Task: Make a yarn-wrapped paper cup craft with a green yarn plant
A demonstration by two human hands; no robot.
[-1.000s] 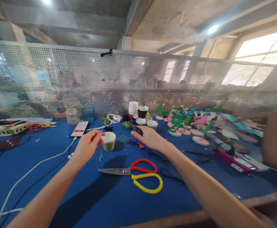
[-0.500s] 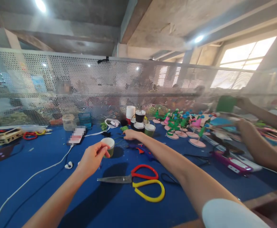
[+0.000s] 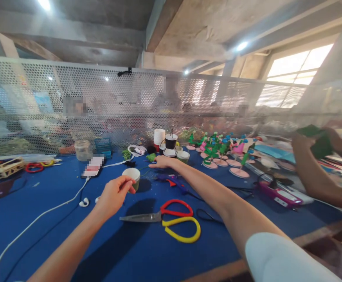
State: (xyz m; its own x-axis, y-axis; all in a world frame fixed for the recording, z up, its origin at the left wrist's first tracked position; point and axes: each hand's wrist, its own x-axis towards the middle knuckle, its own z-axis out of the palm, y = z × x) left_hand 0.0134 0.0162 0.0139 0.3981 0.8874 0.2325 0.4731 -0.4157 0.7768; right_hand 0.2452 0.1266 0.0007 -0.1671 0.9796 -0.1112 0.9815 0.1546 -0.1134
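A small paper cup (image 3: pixel 132 173), white inside and green outside, stands on the blue table. My left hand (image 3: pixel 115 194) is beside the cup, its fingertips overlapping the cup's near left side. Its thumb and fingers are pinched together; what they hold, if anything, cannot be made out. My right hand (image 3: pixel 164 161) reaches far forward, fingers stretched out low over the table. Just beyond its fingertips lies a small green bundle (image 3: pixel 151 157). Large scissors (image 3: pixel 153 217) with one red and one yellow handle lie between my forearms. Behind my right wrist are several small pails (image 3: pixel 171 141).
A blue glue gun (image 3: pixel 175 183) lies under my right forearm. Several felt flower pieces (image 3: pixel 215 158) on pink bases stand to the right, near a purple power strip (image 3: pixel 279 194). Left are a phone (image 3: pixel 94 166) and cable. A co-worker's arms (image 3: pixel 314 172) handle green material.
My right hand's fingers have straightened near the green bundle, and the dark tip beside them is no longer distinct. My left hand stays by the cup. The co-worker's arms have shifted right.
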